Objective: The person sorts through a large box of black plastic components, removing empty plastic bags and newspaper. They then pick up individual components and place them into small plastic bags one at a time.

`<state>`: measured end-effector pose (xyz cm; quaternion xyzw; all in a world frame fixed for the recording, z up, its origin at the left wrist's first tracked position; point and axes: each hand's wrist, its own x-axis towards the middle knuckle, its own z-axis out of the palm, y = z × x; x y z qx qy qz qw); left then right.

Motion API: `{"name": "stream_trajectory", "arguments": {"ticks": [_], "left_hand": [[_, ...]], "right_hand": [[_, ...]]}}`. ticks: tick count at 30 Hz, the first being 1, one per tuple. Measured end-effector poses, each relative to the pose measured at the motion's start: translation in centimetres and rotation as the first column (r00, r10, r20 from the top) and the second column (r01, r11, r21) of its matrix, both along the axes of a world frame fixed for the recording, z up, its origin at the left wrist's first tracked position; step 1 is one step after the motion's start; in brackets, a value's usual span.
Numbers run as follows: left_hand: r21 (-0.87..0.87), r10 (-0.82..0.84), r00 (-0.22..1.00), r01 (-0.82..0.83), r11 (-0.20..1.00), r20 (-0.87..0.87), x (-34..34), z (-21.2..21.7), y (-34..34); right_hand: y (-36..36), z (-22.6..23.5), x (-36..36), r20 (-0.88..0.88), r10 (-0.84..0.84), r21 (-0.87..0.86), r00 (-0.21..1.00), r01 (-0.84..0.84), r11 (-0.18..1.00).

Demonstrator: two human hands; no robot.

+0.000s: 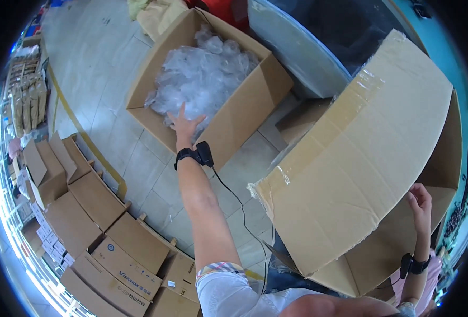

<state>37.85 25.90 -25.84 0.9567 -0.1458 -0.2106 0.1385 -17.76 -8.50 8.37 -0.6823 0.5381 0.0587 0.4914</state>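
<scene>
My left hand (185, 126) reaches out with its fingers spread at the near rim of an open cardboard box (249, 113). Inside lies a heap of crumpled clear plastic pieces (202, 74); the fingertips are over the near edge of that heap, and no piece is visibly gripped. At the right, my right hand (421, 203) has its fingers curled in at the edge of a large cardboard flap (344, 158), pinching that edge. The flap slants across a big open carton (408, 240), hiding much of its inside. Torn clear tape runs along the flap's far edge.
Behind stands a large blue-rimmed bin (302, 47). Several stacked cartons (123, 267) fill the lower left, on wooden pallets. A yellow line (81, 134) crosses the tiled floor. From a black wrist device (197, 155), a cable (244, 211) trails toward my body.
</scene>
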Motion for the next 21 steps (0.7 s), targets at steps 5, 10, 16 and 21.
{"name": "stream_trajectory", "arguments": {"ticks": [5, 10, 16, 21], "left_hand": [[-0.073, 0.057, 0.994, -0.05, 0.996, 0.098, 2.0, 1.5, 2.7], [-0.038, -0.332, 0.926, 0.344, 0.938, 0.181, 0.3, 5.8, 2.4], [-0.662, -0.365, 0.931, 0.257, 0.705, -0.028, -14.7, 30.8, -6.1], [-0.694, -0.695, 0.701, 0.582, 0.425, 0.162, -25.4, 41.3, -10.5]], "right_hand": [[-0.5, -0.7, -1.8, -0.012, 0.044, 0.029, 0.999, -0.043, 0.999], [-4.2, -3.2, -3.8, -0.138, 0.291, 0.022, 0.947, -0.29, 0.957], [-9.2, -8.7, -9.6, -0.691, 0.317, -0.087, 0.649, -0.511, 0.855], [-11.7, -16.9, -11.9, -0.601, 0.091, -0.395, 0.794, -0.393, 0.83]]}}
